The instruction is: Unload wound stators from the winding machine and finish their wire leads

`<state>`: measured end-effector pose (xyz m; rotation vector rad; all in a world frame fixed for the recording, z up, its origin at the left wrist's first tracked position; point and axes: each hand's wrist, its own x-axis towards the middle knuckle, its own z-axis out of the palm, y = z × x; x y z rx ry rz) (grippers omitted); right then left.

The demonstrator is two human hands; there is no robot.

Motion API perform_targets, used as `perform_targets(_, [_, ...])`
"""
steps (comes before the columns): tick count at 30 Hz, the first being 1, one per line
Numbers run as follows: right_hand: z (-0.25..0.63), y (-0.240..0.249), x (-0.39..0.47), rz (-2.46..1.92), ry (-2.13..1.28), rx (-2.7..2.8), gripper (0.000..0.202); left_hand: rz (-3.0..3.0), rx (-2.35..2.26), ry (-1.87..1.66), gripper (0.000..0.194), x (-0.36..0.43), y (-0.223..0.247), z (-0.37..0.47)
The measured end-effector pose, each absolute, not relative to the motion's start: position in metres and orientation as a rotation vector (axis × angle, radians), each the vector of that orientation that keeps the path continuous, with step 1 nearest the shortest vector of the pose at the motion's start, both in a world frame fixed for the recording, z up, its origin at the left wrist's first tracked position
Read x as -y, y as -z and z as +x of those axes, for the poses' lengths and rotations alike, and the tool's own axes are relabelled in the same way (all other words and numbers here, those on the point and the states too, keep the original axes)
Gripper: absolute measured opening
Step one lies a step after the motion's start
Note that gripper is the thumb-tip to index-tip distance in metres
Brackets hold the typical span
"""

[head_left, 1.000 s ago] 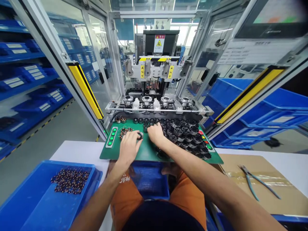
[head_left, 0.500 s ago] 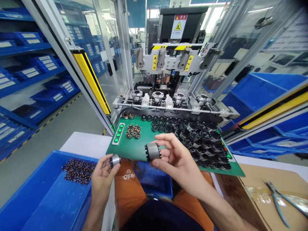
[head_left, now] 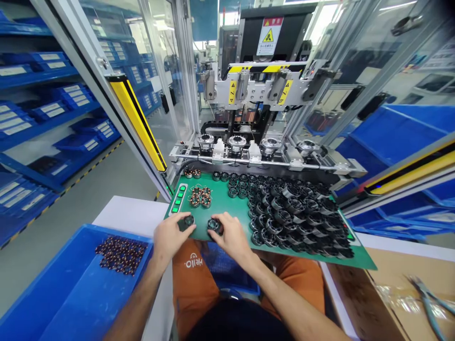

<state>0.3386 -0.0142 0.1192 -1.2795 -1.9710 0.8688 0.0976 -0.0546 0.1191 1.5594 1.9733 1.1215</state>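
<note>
Head view: both our hands are busy; our left hand [head_left: 169, 237] pinches a small dark ring [head_left: 189, 220] between thumb and fingers, and our right hand [head_left: 232, 237] grips a second dark ring [head_left: 213, 225] much the same way; both are at the near edge of the green board [head_left: 227, 201], though we honestly can't tell if they're resting on it; progress-wise, four copper-wound rings [head_left: 206, 201] sit clustered at the board's left, two more copper rings [head_left: 196, 174] sit behind them, and the blue bin [head_left: 88, 289] holds a patch of copper-coloured parts [head_left: 122, 254], so we'd count those as done; loads left, we reckon; the big dark stack [head_left: 284, 217] fills the board's right side, no copper showing.
</note>
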Motion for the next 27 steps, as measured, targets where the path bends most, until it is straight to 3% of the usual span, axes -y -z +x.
perform_targets(10, [0.342, -0.11, 0.01, -1.291, -0.84, 2.033, 0.035, 1.533, -1.972, -1.12, 0.032, 0.061, -0.097, 0.105])
perform_targets(16, [0.342, -0.128, 0.003, -1.203, -0.893, 1.957, 0.027, 1.416, -1.743, -1.278, 0.045, 0.066, -0.098, 0.103])
perform_targets(21, [0.344, -0.153, 0.007, -1.117, -0.902, 1.962, 0.041, 1.383, -1.716, -1.348, 0.048, 0.068, -0.118, 0.101])
perform_targets(25, [0.347, -0.16, 0.01, -1.083, -0.91, 1.935, 0.024, 1.399, -1.752, -1.36, 0.038, 0.072, -0.124, 0.103])
perform_targets(27, [0.347, -0.156, 0.011, -1.08, -0.913, 1.906, 0.028, 1.396, -1.735, -1.376, 0.041, 0.073, -0.119, 0.105])
